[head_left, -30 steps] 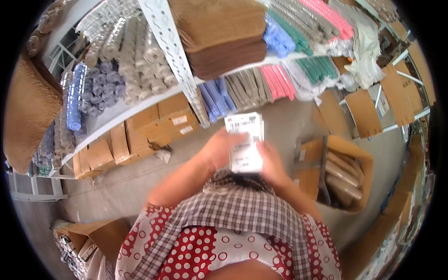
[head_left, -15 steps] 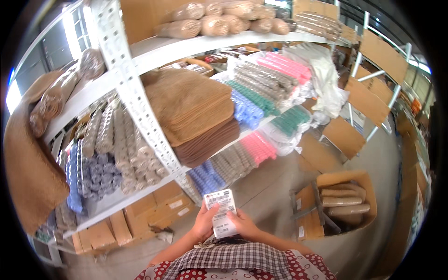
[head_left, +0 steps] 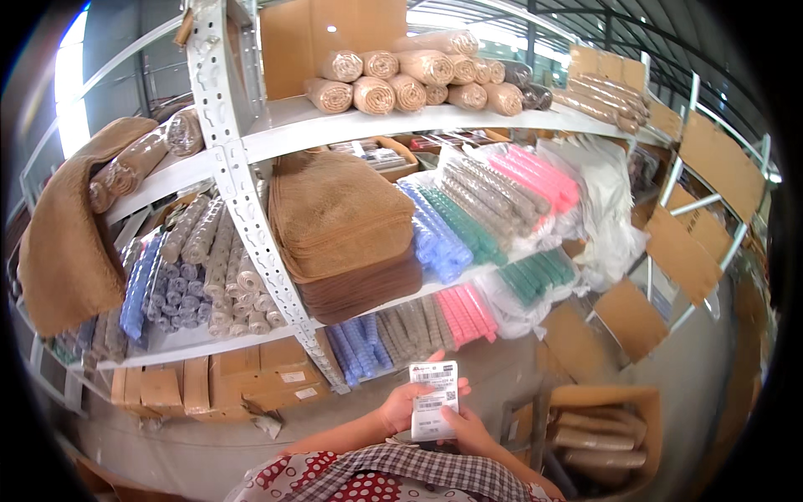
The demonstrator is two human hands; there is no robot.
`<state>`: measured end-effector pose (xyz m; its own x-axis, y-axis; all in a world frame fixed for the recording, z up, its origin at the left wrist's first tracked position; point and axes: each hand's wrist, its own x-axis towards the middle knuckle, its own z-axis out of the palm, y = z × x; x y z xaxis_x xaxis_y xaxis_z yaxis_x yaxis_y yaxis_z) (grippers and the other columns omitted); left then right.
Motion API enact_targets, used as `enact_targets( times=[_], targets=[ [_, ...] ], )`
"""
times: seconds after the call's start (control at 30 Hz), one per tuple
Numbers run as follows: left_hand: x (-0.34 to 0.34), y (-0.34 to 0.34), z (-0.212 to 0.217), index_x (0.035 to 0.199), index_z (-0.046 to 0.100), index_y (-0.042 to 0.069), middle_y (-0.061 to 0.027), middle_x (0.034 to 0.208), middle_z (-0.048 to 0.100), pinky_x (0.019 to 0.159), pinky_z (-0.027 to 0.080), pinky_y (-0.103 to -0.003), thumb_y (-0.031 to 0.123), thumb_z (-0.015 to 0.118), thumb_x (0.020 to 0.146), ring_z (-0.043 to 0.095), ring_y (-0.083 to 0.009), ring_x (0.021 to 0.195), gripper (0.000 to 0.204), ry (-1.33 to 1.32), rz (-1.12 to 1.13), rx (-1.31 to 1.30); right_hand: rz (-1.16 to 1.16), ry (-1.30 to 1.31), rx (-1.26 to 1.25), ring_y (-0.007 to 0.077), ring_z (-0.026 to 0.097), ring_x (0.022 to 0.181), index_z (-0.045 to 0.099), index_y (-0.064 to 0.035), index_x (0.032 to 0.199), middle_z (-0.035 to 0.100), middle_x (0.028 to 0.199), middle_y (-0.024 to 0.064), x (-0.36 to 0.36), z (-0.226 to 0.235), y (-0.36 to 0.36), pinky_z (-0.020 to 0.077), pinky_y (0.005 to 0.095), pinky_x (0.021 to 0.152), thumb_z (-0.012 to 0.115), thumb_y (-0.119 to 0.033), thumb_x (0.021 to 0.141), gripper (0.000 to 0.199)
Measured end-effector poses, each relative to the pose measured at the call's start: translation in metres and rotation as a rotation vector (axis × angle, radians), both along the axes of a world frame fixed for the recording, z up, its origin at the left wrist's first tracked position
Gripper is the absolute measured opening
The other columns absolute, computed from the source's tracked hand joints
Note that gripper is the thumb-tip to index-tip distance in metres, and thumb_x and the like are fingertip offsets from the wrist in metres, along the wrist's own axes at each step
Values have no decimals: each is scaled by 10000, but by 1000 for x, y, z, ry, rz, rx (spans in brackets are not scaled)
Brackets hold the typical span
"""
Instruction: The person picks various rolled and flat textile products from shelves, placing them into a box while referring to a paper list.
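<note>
A white stack of printed shipping labels (head_left: 435, 416) with barcodes is held upright in front of my body. My left hand (head_left: 400, 408) is closed around its left side, with fingertips showing behind the far edge. On the lower right, my right hand (head_left: 467, 431) pinches the labels with its thumb on the front. Beyond my hands, on the shelf, sits a tall stack of folded brown mats (head_left: 343, 226). Blue rolled mats (head_left: 355, 347) lie below that stack.
A white metal shelf post (head_left: 251, 226) rises ahead on the left. Wrapped beige rolls (head_left: 422, 71) fill the upper shelf. Pink rolls (head_left: 535, 176) lie further right. An open cardboard box (head_left: 651, 410) holding wrapped brown rolls stands on the floor at right.
The view has tilted up and shifted. My hands and the labels now appear further right and lower. My left hand has slid further behind the labels, and the floor box sits lower.
</note>
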<state>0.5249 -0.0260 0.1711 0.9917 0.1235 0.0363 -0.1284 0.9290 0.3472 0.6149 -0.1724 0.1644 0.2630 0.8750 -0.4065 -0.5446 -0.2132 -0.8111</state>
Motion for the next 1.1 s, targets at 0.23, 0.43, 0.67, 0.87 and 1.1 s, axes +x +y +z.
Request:
enact_targets(
  times=[0.23, 0.43, 0.67, 0.87, 1.1],
  targets=[
    [55, -33, 3, 1482, 130, 291, -270, 1383, 393, 1053, 344, -553, -11, 505, 789, 406, -446, 1276, 844, 3, 99, 158, 237, 78, 36, 164, 624, 753, 431, -62, 1252, 614, 936, 96, 81, -4, -46, 500, 253, 581, 531, -273, 956, 377],
    [80, -56, 5, 1459, 200, 261, -266, 1340, 438, 988, 412, -581, -33, 521, 761, 453, -446, 1231, 822, 109, 150, 182, 252, 145, 35, 144, 604, 763, 443, -76, 1240, 605, 942, 75, 109, 1, -57, 475, 223, 624, 548, -293, 947, 379],
    [114, -77, 14, 1433, 253, 275, -224, 1195, 517, 973, 429, -585, -5, 532, 711, 561, -403, 1062, 823, 220, 202, 34, 133, -238, 6, 200, 609, 915, 460, -71, 1281, 595, 1075, 98, 171, -74, -104, 497, 314, 723, 477, -498, 918, 561],
    [126, -92, 19, 1327, 428, 275, -191, 1088, 573, 968, 448, -536, 35, 573, 683, 613, -356, 948, 702, 329, 245, 60, 69, -1278, -1021, 364, 506, 1118, 418, -6, 1300, 481, 1254, 228, 193, -164, -195, 449, 474, 902, 656, -408, 800, 685],
    [141, -112, 6, 1392, 330, 280, -197, 1102, 555, 958, 441, -553, 84, 531, 692, 589, -365, 951, 754, 371, 218, 68, 118, -895, -1046, 384, 510, 1173, 451, -4, 1244, 502, 1261, 252, 177, -245, -258, 453, 452, 940, 498, -157, 876, 401]
  ],
)
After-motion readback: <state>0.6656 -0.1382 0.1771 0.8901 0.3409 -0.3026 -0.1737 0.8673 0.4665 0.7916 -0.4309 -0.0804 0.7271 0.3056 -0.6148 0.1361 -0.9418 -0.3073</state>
